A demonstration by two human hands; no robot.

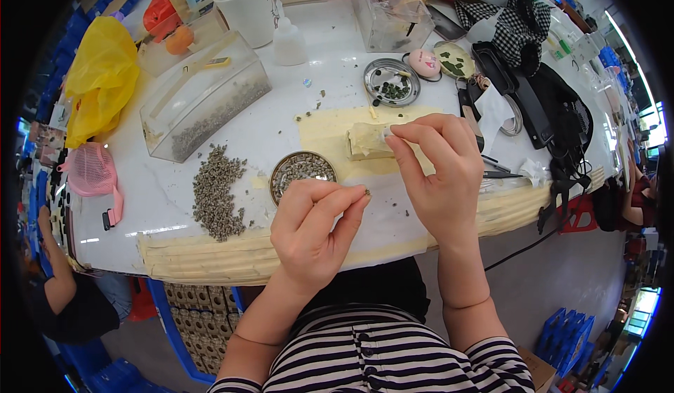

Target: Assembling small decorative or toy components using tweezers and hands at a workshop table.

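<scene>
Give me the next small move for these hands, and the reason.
Probably bring the left hand toward the pale block: its fingertips seem to pinch a tiny piece, apart from the block, while the right hand has its fingertips at the block's right end.

Pretty sure this is a small-parts workshop: heap of tiny metallic bits point(219, 193) at 9 o'clock on a tape-edged counter point(330, 84), blue crate point(166, 312) packed with metallic blocks point(203, 319) around 7, blue bins point(565, 340) at 4, plus a person in black point(81, 312) at 8 and another person point(637, 203) at 3.
</scene>
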